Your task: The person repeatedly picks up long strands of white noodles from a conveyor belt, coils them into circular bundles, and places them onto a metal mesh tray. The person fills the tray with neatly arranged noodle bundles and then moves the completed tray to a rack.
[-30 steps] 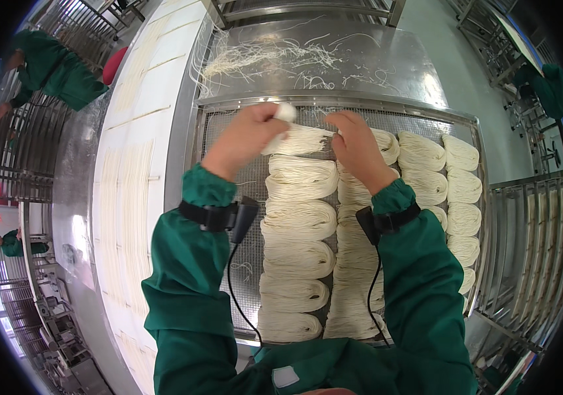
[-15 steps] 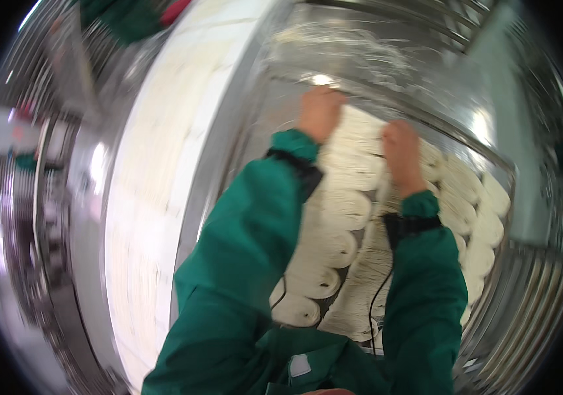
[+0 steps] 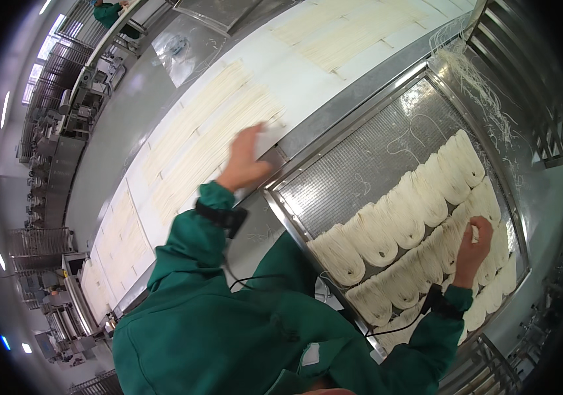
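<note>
My left hand (image 3: 246, 159) is over the near edge of the white conveyor belt (image 3: 255, 76), fingers stretched and thumb apart, holding nothing visible. Close to its fingertips lie flat rows of pale noodle strands (image 3: 196, 145). My right hand (image 3: 476, 245) is curled above folded noodle bundles (image 3: 419, 207) on a metal mesh tray (image 3: 340, 187); a pale patch shows between its fingers, and I cannot make out whether it holds something. The bundles lie in several overlapping rows on the tray's near and right part.
Loose noodle strands (image 3: 469, 76) hang by the tray's far corner, next to a metal rack (image 3: 531, 85). A steel ledge (image 3: 360, 105) runs between belt and tray. Far left, a co-worker in green (image 3: 109, 14) is beside machinery. More rack bars (image 3: 482, 368) stand at lower right.
Both hands were together at the noodle bundles by the tray's far edge. Now they are apart, the left over the belt's edge, the right over the bundles. The view has turned and shows more belt.
</note>
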Available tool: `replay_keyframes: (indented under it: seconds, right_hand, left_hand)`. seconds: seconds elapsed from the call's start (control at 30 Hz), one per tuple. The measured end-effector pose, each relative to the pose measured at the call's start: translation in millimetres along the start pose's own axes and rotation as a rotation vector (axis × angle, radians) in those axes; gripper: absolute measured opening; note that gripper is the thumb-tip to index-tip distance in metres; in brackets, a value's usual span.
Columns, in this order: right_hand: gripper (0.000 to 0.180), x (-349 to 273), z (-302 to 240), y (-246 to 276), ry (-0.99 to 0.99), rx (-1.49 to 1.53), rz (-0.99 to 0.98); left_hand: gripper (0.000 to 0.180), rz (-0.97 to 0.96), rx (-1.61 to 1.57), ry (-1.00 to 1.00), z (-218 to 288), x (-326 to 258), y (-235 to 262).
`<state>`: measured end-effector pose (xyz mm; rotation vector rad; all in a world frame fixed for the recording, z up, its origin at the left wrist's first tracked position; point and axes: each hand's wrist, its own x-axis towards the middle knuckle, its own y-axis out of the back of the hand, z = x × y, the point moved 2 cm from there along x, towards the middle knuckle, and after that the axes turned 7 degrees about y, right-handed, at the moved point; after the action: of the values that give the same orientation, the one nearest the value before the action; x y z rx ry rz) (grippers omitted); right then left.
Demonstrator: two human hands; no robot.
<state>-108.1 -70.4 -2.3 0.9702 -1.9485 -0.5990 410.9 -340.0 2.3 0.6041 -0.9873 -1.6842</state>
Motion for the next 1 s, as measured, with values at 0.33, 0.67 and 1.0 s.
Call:
replay_keyframes:
  seconds: [0.33,0.67,1.0]
  right_hand:
    - [0.016,-35,-104,-31,0.065,0.078,0.037]
    - [0.045,-12,-241,-92,0.224,0.329,0.002]
    - [0.063,-1,-277,-166,0.109,0.063,-0.191]
  left_hand:
    - [0.048,0.156,0.402,0.346,-99,45,9]
    - [0.026,-0.437,-0.643,0.169,72,30,5]
    - [0.012,-0.628,-1.297,0.136,124,-11,48]
